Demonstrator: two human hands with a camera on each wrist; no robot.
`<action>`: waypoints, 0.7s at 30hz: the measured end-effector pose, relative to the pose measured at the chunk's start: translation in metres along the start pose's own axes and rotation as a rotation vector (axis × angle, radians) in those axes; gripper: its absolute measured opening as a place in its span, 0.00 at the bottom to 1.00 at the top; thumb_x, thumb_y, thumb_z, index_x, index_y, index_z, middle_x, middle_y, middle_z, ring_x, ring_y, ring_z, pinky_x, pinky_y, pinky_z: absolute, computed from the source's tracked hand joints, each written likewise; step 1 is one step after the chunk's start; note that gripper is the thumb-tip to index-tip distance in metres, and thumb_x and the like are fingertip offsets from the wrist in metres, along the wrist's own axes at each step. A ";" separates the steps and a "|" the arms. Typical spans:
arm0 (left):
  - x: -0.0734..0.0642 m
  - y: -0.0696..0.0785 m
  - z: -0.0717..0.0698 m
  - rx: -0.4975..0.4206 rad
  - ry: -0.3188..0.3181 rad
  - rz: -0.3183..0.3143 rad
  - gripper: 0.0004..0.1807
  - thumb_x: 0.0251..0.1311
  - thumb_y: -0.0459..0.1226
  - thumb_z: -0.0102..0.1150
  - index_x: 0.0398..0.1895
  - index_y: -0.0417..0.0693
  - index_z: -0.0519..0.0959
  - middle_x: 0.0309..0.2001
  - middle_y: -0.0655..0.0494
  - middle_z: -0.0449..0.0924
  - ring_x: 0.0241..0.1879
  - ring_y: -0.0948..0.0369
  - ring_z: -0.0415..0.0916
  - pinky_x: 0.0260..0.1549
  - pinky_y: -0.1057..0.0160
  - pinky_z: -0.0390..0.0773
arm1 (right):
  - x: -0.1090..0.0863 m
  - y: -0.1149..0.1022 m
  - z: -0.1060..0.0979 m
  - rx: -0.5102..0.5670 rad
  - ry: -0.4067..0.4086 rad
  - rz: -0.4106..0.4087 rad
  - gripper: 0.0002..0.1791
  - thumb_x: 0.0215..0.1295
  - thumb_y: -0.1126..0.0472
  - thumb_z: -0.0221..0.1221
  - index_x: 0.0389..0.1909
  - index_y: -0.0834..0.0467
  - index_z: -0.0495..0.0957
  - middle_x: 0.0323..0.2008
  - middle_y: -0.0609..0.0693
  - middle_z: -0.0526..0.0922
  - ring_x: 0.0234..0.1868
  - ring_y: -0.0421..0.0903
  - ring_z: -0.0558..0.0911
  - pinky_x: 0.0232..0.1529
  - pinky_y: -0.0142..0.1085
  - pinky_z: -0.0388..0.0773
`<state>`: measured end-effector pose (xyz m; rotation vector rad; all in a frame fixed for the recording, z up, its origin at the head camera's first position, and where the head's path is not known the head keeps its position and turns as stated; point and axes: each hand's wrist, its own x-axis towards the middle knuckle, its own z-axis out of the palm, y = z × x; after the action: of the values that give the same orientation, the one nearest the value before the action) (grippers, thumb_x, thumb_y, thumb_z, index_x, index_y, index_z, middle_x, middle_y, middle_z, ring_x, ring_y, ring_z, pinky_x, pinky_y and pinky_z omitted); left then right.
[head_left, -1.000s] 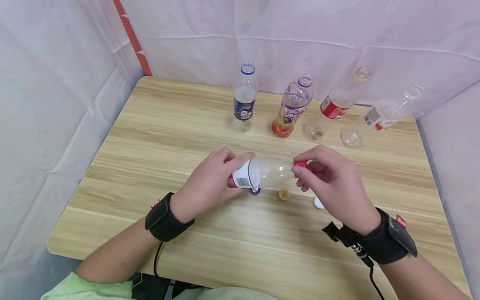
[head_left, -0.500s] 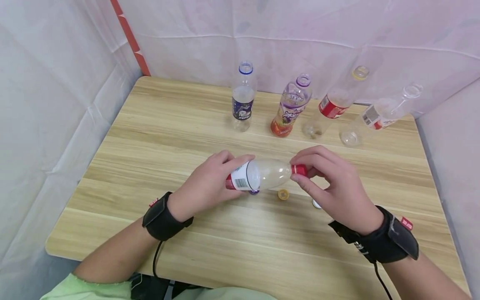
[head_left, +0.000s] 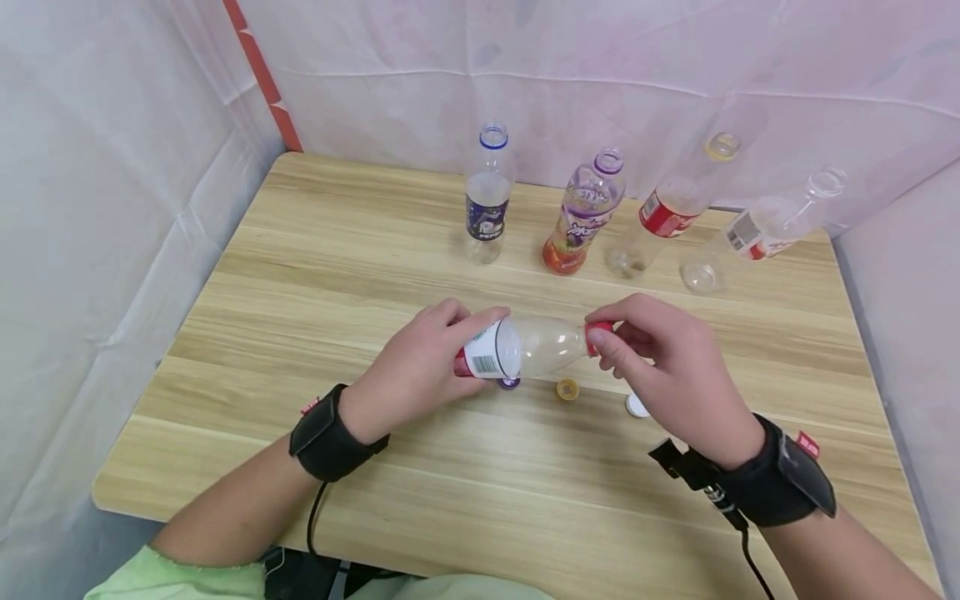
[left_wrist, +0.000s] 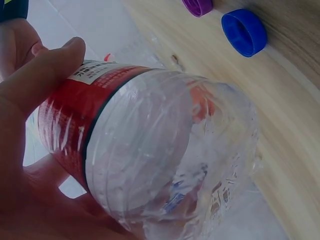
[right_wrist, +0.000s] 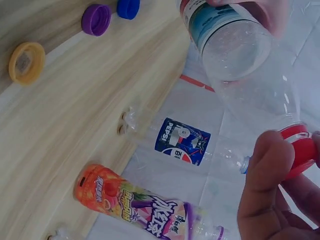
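In the head view a clear plastic bottle (head_left: 551,344) lies sideways in the air, its neck toward the right. My left hand (head_left: 420,367) grips it around the red and white label. At the neck sits a red bottle cap (head_left: 597,337), pinched between thumb and fingers of my right hand (head_left: 660,354). The right wrist view shows the same red cap (right_wrist: 299,150) on the bottle's mouth. Below the bottle lie a purple cap (head_left: 510,382), a yellow cap (head_left: 567,389) and a white cap (head_left: 637,406). A blue cap (left_wrist: 244,32) shows in the left wrist view.
Along the table's back edge stand several uncapped bottles: a Pepsi bottle (head_left: 487,212), a purple-labelled bottle (head_left: 583,218), a red-labelled bottle (head_left: 667,217) and a clear bottle (head_left: 742,242). Pale sheeting (head_left: 600,58) hangs behind the wooden table (head_left: 315,250).
My right thumb and fingers have twisted at the red cap, shifting around it and regripping, with the wrist rolling. The left hand and bottle have stayed nearly still.
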<state>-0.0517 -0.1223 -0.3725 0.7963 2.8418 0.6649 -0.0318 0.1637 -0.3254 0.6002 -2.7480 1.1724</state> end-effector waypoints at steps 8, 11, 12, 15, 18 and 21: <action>0.000 0.000 -0.001 -0.014 -0.014 -0.023 0.45 0.55 0.50 0.80 0.77 0.67 0.69 0.53 0.54 0.75 0.48 0.58 0.72 0.49 0.60 0.81 | 0.000 0.001 -0.003 -0.030 0.026 -0.206 0.20 0.54 0.74 0.75 0.47 0.54 0.89 0.47 0.42 0.86 0.49 0.34 0.81 0.51 0.19 0.77; 0.000 -0.001 -0.001 -0.014 -0.016 -0.028 0.45 0.55 0.50 0.80 0.77 0.67 0.69 0.53 0.54 0.75 0.48 0.58 0.72 0.48 0.60 0.81 | -0.001 0.003 -0.004 -0.040 0.021 -0.273 0.24 0.50 0.77 0.76 0.49 0.56 0.89 0.50 0.46 0.86 0.52 0.37 0.82 0.57 0.20 0.75; 0.001 -0.001 -0.001 -0.014 -0.016 -0.029 0.45 0.55 0.50 0.80 0.77 0.67 0.69 0.53 0.54 0.75 0.48 0.58 0.72 0.49 0.60 0.81 | -0.002 0.003 -0.004 -0.042 0.017 -0.287 0.25 0.50 0.77 0.76 0.49 0.56 0.89 0.51 0.47 0.86 0.53 0.38 0.83 0.60 0.20 0.75; 0.001 -0.001 -0.001 -0.017 -0.015 -0.028 0.45 0.55 0.50 0.80 0.77 0.67 0.69 0.53 0.53 0.75 0.48 0.57 0.72 0.49 0.59 0.81 | -0.002 0.004 -0.004 -0.064 0.009 -0.307 0.29 0.49 0.76 0.77 0.55 0.56 0.88 0.56 0.49 0.85 0.56 0.42 0.83 0.63 0.21 0.73; 0.001 -0.001 0.000 -0.016 -0.011 -0.025 0.45 0.56 0.50 0.80 0.77 0.66 0.69 0.53 0.53 0.75 0.48 0.57 0.72 0.48 0.59 0.81 | -0.002 0.004 -0.004 -0.080 0.006 -0.287 0.36 0.50 0.73 0.78 0.63 0.54 0.83 0.62 0.50 0.83 0.58 0.42 0.84 0.62 0.20 0.74; 0.001 -0.001 0.001 -0.017 -0.005 -0.021 0.45 0.55 0.50 0.80 0.77 0.66 0.69 0.53 0.53 0.75 0.48 0.57 0.72 0.48 0.59 0.81 | -0.002 0.004 -0.003 -0.057 0.003 -0.200 0.40 0.55 0.71 0.76 0.71 0.51 0.77 0.66 0.50 0.80 0.55 0.36 0.84 0.57 0.19 0.77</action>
<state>-0.0526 -0.1224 -0.3737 0.7639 2.8322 0.6827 -0.0317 0.1694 -0.3266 0.8424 -2.6339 1.0463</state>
